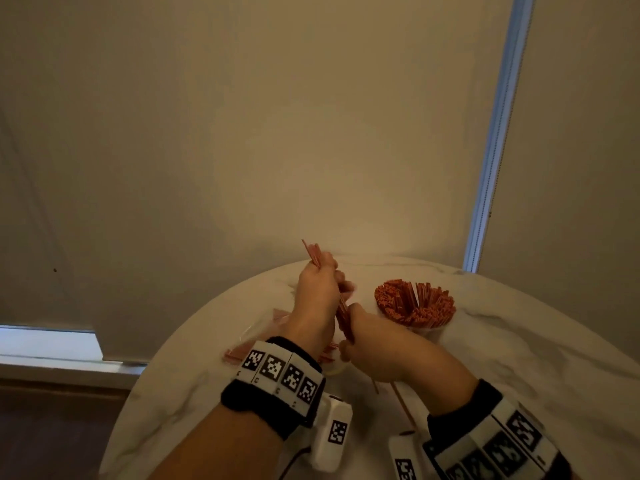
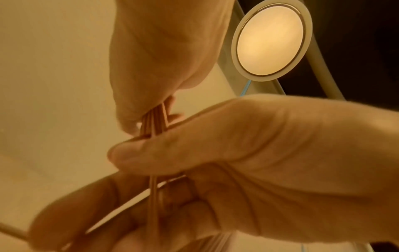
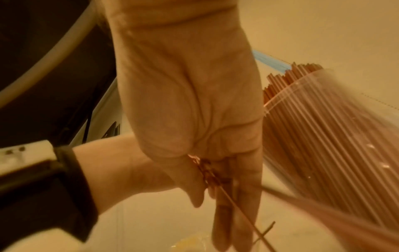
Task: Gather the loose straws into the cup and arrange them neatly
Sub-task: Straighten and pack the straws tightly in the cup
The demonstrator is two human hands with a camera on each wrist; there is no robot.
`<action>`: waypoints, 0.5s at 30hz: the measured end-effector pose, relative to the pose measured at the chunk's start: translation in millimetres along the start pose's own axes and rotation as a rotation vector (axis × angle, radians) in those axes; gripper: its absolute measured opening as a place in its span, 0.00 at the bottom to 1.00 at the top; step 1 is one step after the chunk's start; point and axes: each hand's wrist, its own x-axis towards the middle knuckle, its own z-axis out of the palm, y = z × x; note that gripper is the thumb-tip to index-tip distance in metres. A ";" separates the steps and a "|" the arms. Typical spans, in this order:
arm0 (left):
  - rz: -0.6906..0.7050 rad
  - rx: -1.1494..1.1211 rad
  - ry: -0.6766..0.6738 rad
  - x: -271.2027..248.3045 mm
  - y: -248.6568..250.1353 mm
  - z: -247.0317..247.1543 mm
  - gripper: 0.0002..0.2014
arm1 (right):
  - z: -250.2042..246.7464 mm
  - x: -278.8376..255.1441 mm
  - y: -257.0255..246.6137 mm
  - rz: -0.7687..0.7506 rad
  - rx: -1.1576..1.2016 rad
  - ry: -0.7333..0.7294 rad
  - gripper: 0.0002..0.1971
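Note:
A thin bundle of red straws [image 1: 343,311] stands tilted above the table, and both hands hold it. My left hand [image 1: 317,285] grips the upper part, with the top ends sticking out past the fist. My right hand [image 1: 370,344] pinches the lower part between thumb and fingers. In the left wrist view the straws [image 2: 156,117] run from my left hand [image 2: 162,59] down under the thumb of my right hand [image 2: 259,153]. In the right wrist view the straw ends [image 3: 205,172] show at my right hand [image 3: 190,102]. The clear cup [image 1: 426,329], packed with upright straws, stands just right of the hands; it is also at the right of the right wrist view [image 3: 334,136].
Loose straws [image 1: 235,356] lie on the round white marble table [image 1: 519,341] left of my left wrist, beside a clear plastic bag [image 1: 259,330]. A few more straws [image 1: 403,403] lie under my right forearm. A wall rises right behind the table's far edge.

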 end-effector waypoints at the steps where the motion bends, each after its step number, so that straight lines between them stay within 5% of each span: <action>1: 0.000 -0.084 0.034 3.9 -0.4 0.7 0.17 | 0.0 1.5 0.7 -0.004 -0.007 -0.025 0.14; 11: 0.012 -0.328 0.076 23.0 -0.2 -4.9 0.23 | -8.6 2.1 5.4 0.011 -0.133 -0.080 0.08; 15: -0.037 -0.390 0.011 24.0 0.8 -4.7 0.21 | -15.2 -1.3 4.1 0.074 -0.012 -0.031 0.08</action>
